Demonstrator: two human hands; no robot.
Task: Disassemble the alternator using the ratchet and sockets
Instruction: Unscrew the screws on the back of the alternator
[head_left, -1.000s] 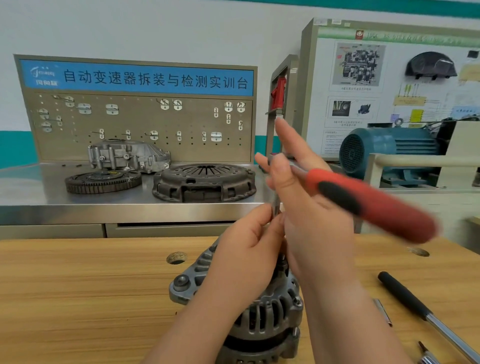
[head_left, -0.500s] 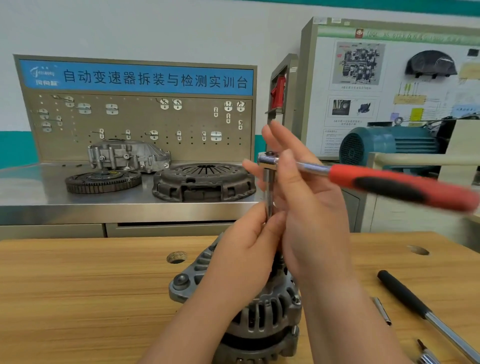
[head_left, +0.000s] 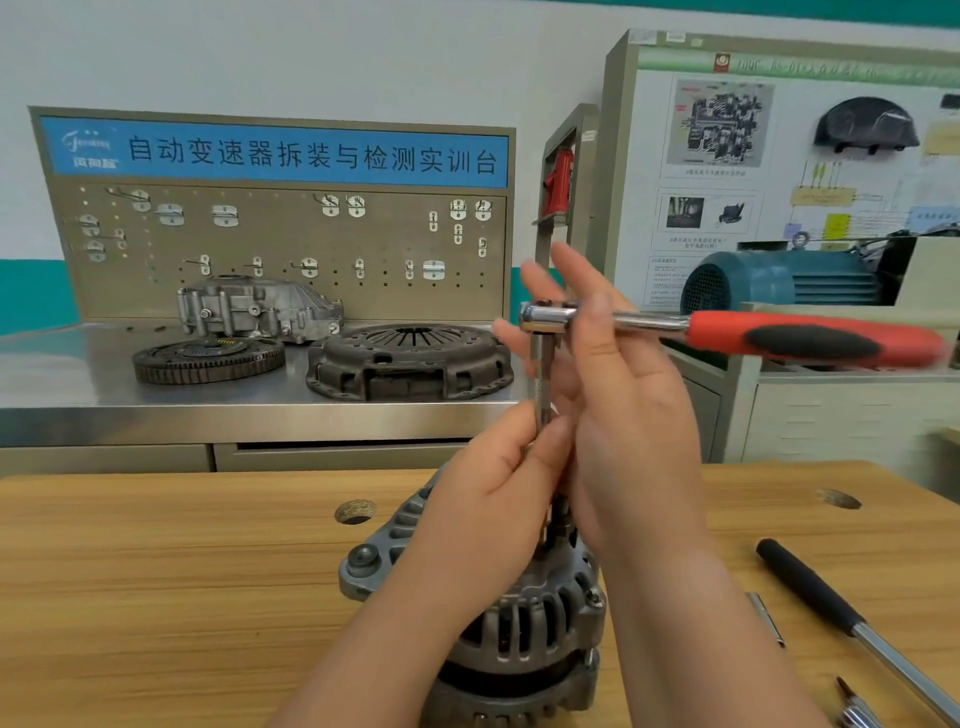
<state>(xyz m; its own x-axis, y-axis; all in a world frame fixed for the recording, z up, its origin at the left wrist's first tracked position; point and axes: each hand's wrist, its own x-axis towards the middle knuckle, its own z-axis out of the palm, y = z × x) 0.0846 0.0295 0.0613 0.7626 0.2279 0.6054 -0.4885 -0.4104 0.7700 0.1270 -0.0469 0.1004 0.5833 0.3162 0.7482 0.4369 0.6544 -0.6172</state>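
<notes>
Left hand (head_left: 493, 493) pinches the lower end of the upright extension bar (head_left: 540, 384) between thumb and fingers. Right hand (head_left: 623, 426) has its fingers straight, lying against the ratchet (head_left: 810, 340) near its head; the red handle juts level to the right. Both hands hide where the bar meets the alternator (head_left: 524, 618), which stands on the wooden table (head_left: 156, 597). A black-handled tool (head_left: 810, 587) lies well to its right. Behind, a steel table (head_left: 78, 395) carries a flywheel (head_left: 208, 358), a clutch cover (head_left: 410, 358) and a housing (head_left: 254, 309).
</notes>
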